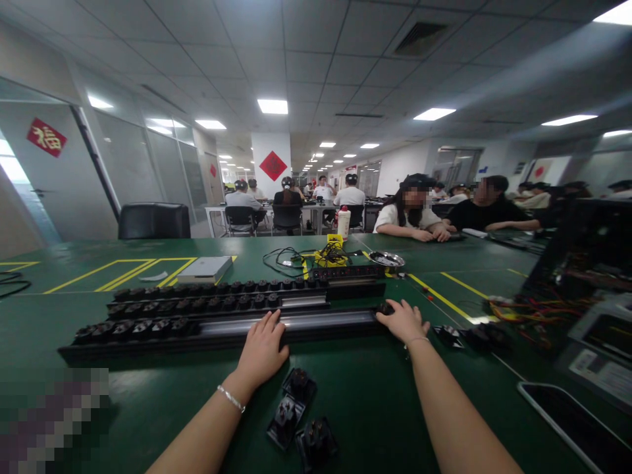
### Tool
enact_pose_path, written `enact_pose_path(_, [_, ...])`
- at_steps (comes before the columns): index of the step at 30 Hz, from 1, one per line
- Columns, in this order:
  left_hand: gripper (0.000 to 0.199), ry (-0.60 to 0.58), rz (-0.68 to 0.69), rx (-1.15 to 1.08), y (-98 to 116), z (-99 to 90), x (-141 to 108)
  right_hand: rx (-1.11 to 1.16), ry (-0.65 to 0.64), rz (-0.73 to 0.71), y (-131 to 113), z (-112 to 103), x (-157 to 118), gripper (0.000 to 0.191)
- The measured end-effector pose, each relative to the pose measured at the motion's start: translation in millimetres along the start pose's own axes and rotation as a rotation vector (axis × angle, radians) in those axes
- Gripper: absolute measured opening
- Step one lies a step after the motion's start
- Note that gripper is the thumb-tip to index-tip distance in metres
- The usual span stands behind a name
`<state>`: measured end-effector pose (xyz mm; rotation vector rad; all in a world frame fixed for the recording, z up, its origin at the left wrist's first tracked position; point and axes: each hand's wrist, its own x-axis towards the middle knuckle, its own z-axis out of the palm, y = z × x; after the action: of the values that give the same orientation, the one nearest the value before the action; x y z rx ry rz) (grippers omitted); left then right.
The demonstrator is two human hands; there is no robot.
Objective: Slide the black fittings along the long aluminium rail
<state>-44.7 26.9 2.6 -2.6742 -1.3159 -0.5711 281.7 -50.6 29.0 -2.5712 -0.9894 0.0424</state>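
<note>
A long black rail (326,321) lies across the green table in front of me, with several black socket modules (133,330) seated in its left part and a smooth stretch to the right. My left hand (263,343) rests on the rail's near edge, fingers stretched out and holding nothing. At the rail's right end, my right hand (403,320) has its thumb and fingers closed around a small black socket module (385,307). Loose black modules with metal pins (287,413) lie on the table between my forearms.
Behind the rail are other rails of modules (197,304), a flat grey box (204,268), tangled black cables (286,258) and a metal dish (388,259). More loose modules (449,336), a phone (575,421) and an open machine with wires (592,316) are right. Two people sit across.
</note>
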Motion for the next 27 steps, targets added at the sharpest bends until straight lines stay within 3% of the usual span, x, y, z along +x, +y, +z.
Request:
enact_pose_path(12, [0.036,-0.012,-0.012,-0.021,1.4,-2.2,0.4,0.010,-0.033,0.009,4.6,-7.8,3.5,0.055])
enact_pose_path(19, [0.035,0.002,-0.010,-0.008,0.4,-0.2,0.0,-0.005,-0.048,0.015,9.2,-6.7,6.3,0.067])
enact_pose_path(27, [0.036,-0.009,-0.016,-0.014,1.3,-1.4,0.0,0.014,-0.034,0.026,14.2,-4.2,13.1,0.065])
